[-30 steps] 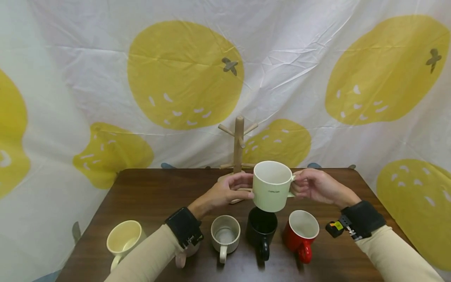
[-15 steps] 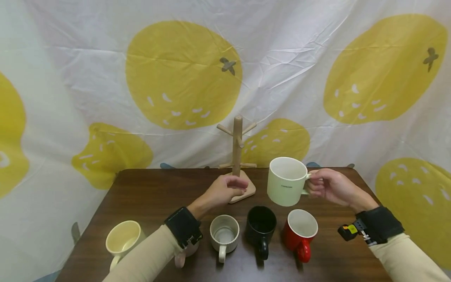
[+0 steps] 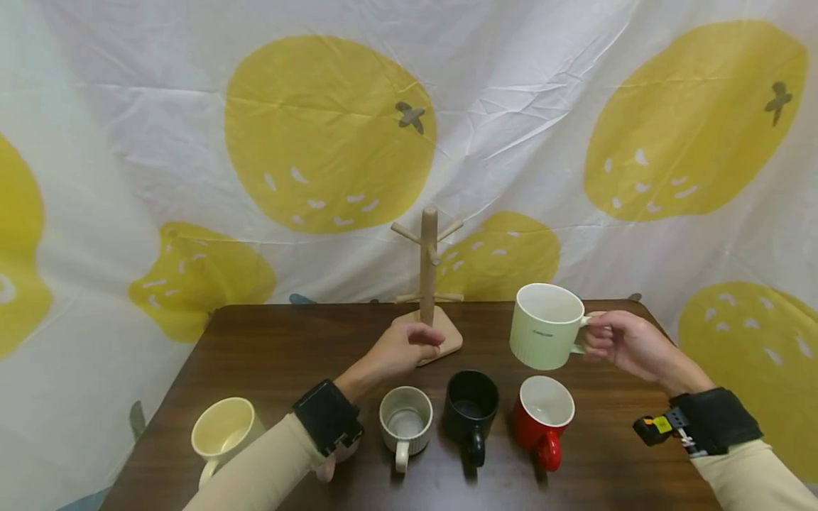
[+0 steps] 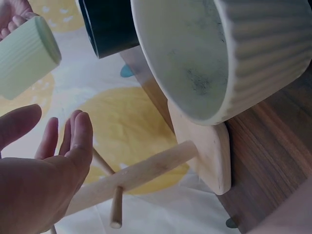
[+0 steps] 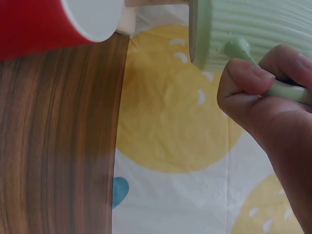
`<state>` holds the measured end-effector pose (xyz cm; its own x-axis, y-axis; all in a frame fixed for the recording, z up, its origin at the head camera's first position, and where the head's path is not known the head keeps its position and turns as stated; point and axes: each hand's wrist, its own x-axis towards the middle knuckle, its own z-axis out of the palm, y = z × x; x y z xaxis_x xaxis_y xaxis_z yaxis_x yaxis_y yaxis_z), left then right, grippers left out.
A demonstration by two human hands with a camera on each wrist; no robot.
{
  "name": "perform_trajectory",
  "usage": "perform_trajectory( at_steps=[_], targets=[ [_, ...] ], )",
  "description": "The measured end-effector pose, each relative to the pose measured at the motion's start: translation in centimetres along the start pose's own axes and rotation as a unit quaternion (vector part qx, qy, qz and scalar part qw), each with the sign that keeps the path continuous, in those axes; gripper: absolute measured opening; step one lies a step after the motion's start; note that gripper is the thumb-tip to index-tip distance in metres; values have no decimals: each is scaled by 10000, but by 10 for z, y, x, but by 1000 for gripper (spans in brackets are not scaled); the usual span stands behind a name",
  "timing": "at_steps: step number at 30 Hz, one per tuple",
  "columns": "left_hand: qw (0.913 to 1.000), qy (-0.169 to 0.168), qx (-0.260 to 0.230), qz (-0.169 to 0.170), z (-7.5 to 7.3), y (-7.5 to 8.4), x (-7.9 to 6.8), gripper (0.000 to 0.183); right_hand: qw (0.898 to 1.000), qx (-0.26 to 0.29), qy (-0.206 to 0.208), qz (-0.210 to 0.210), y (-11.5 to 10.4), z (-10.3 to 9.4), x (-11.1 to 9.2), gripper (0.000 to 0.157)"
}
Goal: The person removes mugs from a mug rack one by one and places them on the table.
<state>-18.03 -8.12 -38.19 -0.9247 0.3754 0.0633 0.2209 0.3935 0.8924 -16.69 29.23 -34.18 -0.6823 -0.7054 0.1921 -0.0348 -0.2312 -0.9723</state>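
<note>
My right hand [image 3: 629, 348] holds a pale green mug [image 3: 546, 330] by its handle, above the table at the right. In the right wrist view, the fingers curl round the mug's handle [image 5: 287, 90]. My left hand [image 3: 405, 348] hovers with relaxed, slightly bent fingers and nothing in them, in front of the wooden mug tree [image 3: 429, 270]. The left wrist view shows that hand [image 4: 44, 170] with thumb and fingers apart. Part of the mug tree's base is hidden behind the left hand.
Along the table's front stand a yellow mug [image 3: 224, 429], a pinkish mug [image 3: 326, 468] mostly behind my left wrist, a ribbed grey-white mug [image 3: 406, 422], a black mug [image 3: 471, 408] and a red mug [image 3: 543, 415]. A lemon-print cloth [image 3: 498, 142] hangs behind the table [image 3: 287, 341].
My left hand has let go of the green mug and drawn slightly left. The right hand has carried the mug to the right, away from the mug tree.
</note>
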Motion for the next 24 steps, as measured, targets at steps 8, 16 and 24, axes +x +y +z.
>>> perform_trajectory(
  at_steps=[8, 16, 24],
  targets=[
    [9998, 64, -39, -192, -2, 0, -9, 20, 9996, 53, 267, -107, 3, -5, -18, 31],
    [9997, 36, -226, -130, -7, -2, -15, 24, 9982, -282, 512, -167, 6, -11, -43, 31],
    [9996, -129, -250, -98, -9, -2, -24, 25, 9981, 103, 528, -314, 18, -15, -68, 34]
  ],
)
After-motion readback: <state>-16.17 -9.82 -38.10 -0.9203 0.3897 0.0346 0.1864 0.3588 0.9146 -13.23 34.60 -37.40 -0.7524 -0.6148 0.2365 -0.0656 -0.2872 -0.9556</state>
